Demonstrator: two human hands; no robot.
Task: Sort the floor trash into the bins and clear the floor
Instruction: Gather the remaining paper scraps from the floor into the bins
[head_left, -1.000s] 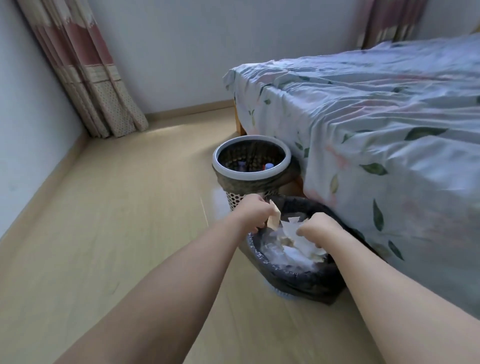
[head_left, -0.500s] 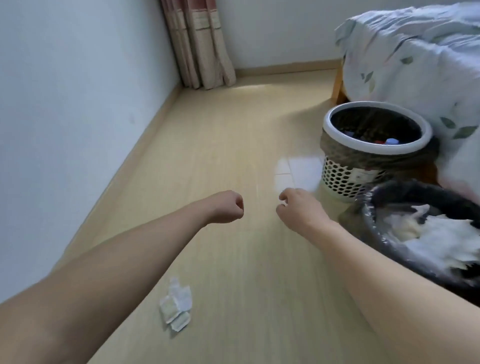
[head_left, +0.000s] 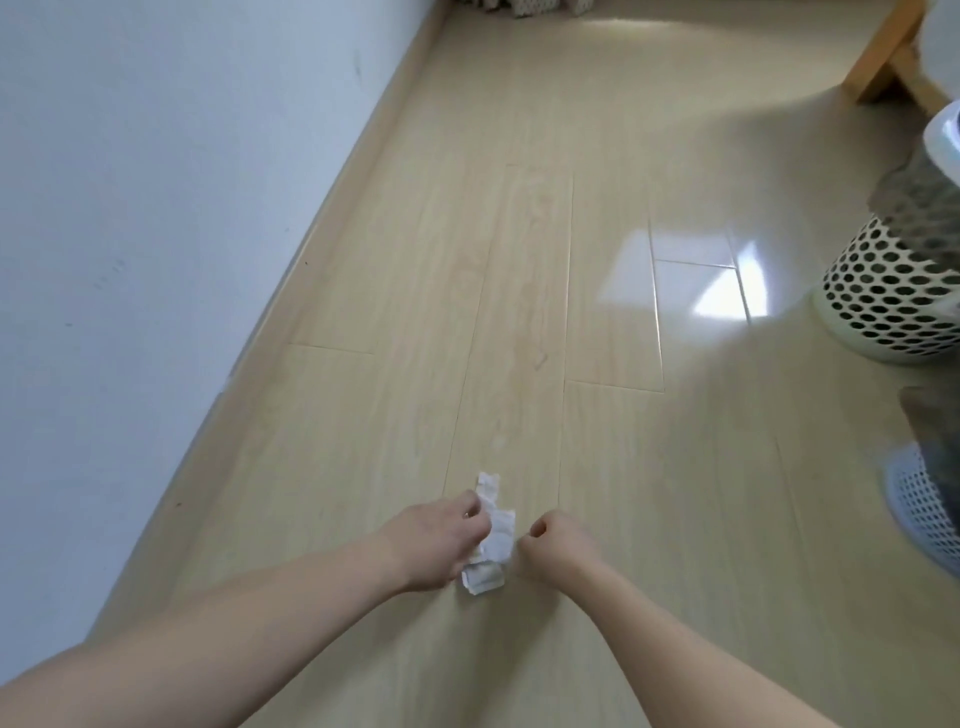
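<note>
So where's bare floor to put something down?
Bare: the pale wood floor between the white wall and the perforated white bin. Crowded: by the crumpled white paper, between left hand and right hand.

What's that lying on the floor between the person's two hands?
A crumpled white paper scrap lies on the pale wooden floor between the left hand and right hand. The left fingers touch it; the right fist holds nothing. The head view shows this.

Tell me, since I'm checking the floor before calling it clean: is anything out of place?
Yes. A crumpled white paper lies on the floor, far from the bins at right. The left hand touches it; the right hand is curled beside it. Nothing else stands out.
</note>
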